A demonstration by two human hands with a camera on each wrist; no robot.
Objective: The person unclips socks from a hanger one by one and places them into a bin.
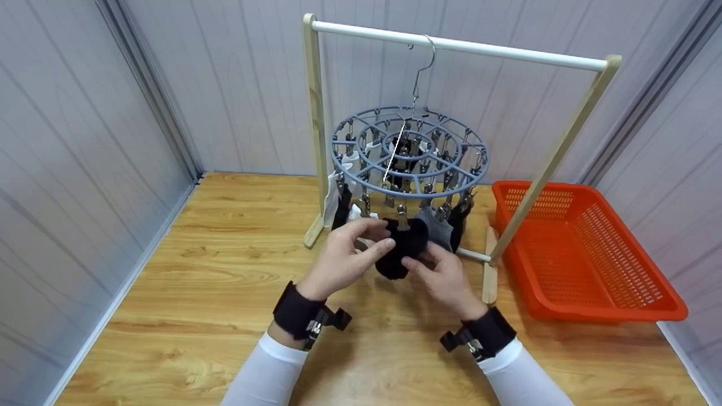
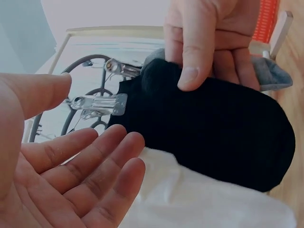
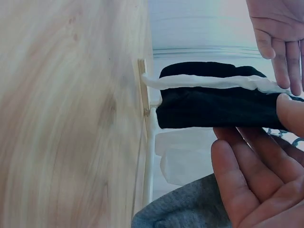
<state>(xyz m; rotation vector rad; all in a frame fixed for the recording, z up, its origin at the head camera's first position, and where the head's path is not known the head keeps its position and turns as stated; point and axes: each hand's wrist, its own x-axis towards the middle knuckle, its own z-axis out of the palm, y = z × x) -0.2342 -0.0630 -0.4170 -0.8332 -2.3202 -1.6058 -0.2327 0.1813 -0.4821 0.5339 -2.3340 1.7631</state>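
White sleeves (image 1: pixel 268 369) extend over the near part of the table (image 1: pixel 169 316). Left hand (image 1: pixel 347 256): grip relaxed, thumb and fingers apart, holding nothing, beside the black sock (image 1: pixel 403 248). Right hand (image 1: pixel 448 279): grip closed, thumb and fingers pinching that sock. A clip (image 1: pixel 402 215) suspends it from the hanger's (image 1: pixel 417 195) front edge. A basket (image 1: pixel 609 313) stands toward the table's right edge.

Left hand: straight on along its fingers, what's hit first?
The left hand would likely meet the black sock first, near the metal clip; depth is unclear, so they may be touching.
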